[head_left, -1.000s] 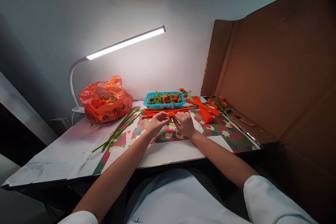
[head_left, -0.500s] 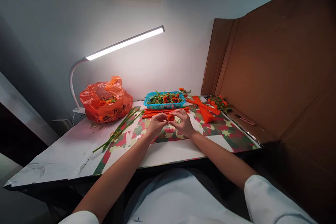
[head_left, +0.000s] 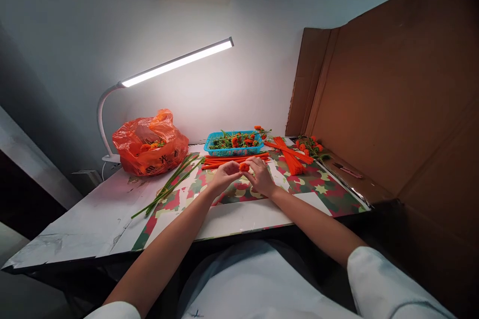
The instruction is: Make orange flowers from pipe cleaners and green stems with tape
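Observation:
Between my two hands, above the middle of the table, is a small orange pom-pom flower head. My left hand pinches it from the left with thumb and fingertips. From the right, the closed fingers of my right hand grip the same flower head. Just behind the hands lies a bundle of orange pipe cleaners. Farther back, a blue plastic basket holds orange flowers with green stems.
An orange plastic bag with flowers stands at left, near a lit lamp. Green stems lie before it. At right are crossed orange pipe cleaners, finished flowers, a pink-handled tool and a cardboard wall.
The flower head has turned slightly between my fingers, and the fingers of my right hand have shifted a little over it. Everything else stays in place.

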The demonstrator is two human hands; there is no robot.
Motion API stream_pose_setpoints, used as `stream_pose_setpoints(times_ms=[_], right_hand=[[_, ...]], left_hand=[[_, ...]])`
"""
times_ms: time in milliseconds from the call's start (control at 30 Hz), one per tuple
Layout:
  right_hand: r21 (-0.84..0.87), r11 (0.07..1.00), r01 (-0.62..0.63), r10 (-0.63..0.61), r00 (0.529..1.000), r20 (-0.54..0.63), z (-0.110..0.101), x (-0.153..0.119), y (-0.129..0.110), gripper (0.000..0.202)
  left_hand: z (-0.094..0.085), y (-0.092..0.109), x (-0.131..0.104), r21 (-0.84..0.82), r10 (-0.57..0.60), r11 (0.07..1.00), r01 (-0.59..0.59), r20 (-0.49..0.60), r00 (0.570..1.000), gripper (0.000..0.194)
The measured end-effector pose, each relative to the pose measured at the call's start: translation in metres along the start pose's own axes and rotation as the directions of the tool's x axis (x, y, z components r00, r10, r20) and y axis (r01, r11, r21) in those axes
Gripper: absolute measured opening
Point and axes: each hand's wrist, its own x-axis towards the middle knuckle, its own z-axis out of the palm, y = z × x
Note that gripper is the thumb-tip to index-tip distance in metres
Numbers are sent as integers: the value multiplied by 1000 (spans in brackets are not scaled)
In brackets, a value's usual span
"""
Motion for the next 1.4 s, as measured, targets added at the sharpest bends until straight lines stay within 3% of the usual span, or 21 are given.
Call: stream_pose_setpoints(times_ms=[133,233,333,433,567,733,867,967,1100,1267,1400], right_hand=[[53,999,14,-13,1000,-23,-4,-1,0,34],[85,993,86,-85,996,-13,-4,-3,0,37],[88,990,113,-113,994,-4,-3,-3,-2,38],[57,996,64,-64,998,4,-5,-3,-5,34],[-15,998,-56,54,996,-71,-7,-2,-7,23],[-142,988,-62,60,998,-20,-5,-1,-6,14],[-124,985,-116,112,993,-41,-4,0,-7,14],[-53,983,-176,172,982,-79,-3,1,-9,17],[196,939,-283,305,948,-91,1,3,-5,21],[476,735,-483,501,860,98,10,4,7,30],[535,672,-512,509,844,168,11,4,11,33]], left_hand=[[-8,0,0,-124,-98,986,113,116,988,30],[-9,2,-2,-105,-145,979,173,237,961,32],[-7,5,-3,-50,-133,987,154,290,948,33],[-6,4,-1,23,-88,996,85,231,969,33],[-4,1,1,92,-4,996,-7,120,993,33],[-1,1,1,258,57,964,-66,42,997,29],[1,1,0,378,106,920,-103,15,994,27],[2,0,0,415,122,904,-100,-29,992,24],[5,1,-2,483,146,871,-92,-75,986,20],[7,1,-3,584,214,799,-146,-48,976,18],[6,-3,-2,645,258,741,-187,-17,966,17]])
